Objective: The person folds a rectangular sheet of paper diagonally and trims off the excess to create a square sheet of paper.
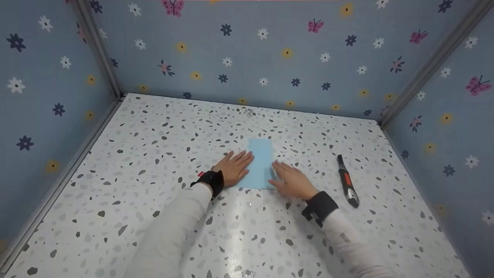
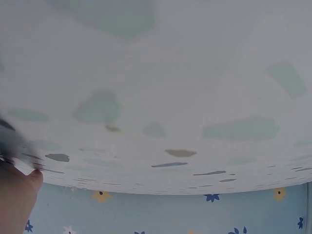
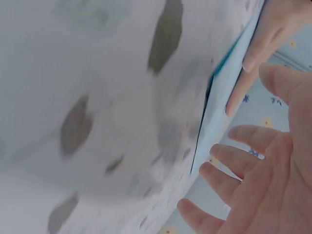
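Note:
A light blue rectangular sheet of paper lies on the speckled table, longer side running away from me. My left hand rests flat over its left edge, with the fingers straight and pointing forward. At the right edge is my right hand, its fingers extended and its fingertips close by the sheet. In the right wrist view the right hand has spread, slightly bent fingers with nothing between them. There the sheet shows edge-on, slightly raised along its near side. Only part of the left hand shows in the left wrist view.
To the right of my right hand lies a black and red utility knife with a silver end. Flower-patterned blue panels enclose the table at the back and both sides, with metal posts at the corners.

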`<action>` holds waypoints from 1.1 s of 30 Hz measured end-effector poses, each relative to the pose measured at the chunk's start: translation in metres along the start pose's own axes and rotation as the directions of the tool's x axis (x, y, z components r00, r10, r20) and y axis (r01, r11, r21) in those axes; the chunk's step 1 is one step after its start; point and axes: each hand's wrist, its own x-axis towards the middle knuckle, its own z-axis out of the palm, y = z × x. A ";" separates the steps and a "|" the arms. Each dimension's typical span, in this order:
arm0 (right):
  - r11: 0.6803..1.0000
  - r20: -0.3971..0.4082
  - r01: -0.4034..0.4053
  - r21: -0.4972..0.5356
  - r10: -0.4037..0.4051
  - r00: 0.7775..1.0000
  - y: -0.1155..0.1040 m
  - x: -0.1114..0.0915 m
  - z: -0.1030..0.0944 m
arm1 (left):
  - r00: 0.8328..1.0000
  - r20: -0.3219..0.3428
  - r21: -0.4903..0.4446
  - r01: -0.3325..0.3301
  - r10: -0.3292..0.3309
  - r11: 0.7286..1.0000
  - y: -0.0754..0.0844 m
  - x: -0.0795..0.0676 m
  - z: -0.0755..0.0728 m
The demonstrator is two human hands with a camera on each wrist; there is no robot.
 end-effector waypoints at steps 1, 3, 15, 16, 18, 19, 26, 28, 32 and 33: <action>1.000 -0.026 -0.016 0.003 0.016 1.000 0.005 -0.003 -0.003 | 1.000 0.001 0.001 0.000 0.000 1.000 0.000 0.000 0.000; 0.999 -0.078 -0.049 0.015 0.050 0.996 0.017 -0.009 -0.009 | 1.000 0.000 -0.007 -0.001 0.001 1.000 0.000 0.000 0.001; 0.948 -0.189 -0.319 0.009 0.315 0.930 0.088 -0.046 -0.030 | 1.000 -0.004 -0.009 0.007 -0.007 1.000 0.000 -0.001 0.001; 0.941 -0.193 -0.337 0.015 0.333 0.923 0.092 -0.049 -0.031 | 1.000 -0.004 -0.009 0.007 -0.007 1.000 0.001 -0.001 0.001; 0.929 -0.202 -0.369 0.023 0.366 0.908 0.101 -0.055 -0.034 | 1.000 -0.001 -0.009 0.010 -0.010 1.000 0.002 -0.001 0.000; 0.924 -0.203 -0.381 0.023 0.377 0.904 0.105 -0.058 -0.035 | 1.000 -0.002 -0.011 0.009 -0.009 1.000 0.002 -0.001 0.000; 0.879 -0.145 -0.476 0.016 0.473 0.869 0.128 -0.066 -0.040 | 1.000 -0.025 0.019 -0.016 0.016 1.000 -0.001 0.000 0.003; 0.868 -0.126 -0.496 0.011 0.493 0.861 0.133 -0.067 -0.040 | 1.000 -0.027 0.016 -0.015 0.016 1.000 -0.001 0.000 0.004; 0.849 -0.071 -0.528 0.008 0.527 0.847 0.140 -0.068 -0.041 | 1.000 -0.027 0.001 -0.011 0.011 1.000 0.000 -0.001 0.002; 0.847 -0.061 -0.531 0.006 0.531 0.845 0.142 -0.068 -0.041 | 1.000 -0.027 -0.001 -0.010 0.010 1.000 0.000 -0.002 0.002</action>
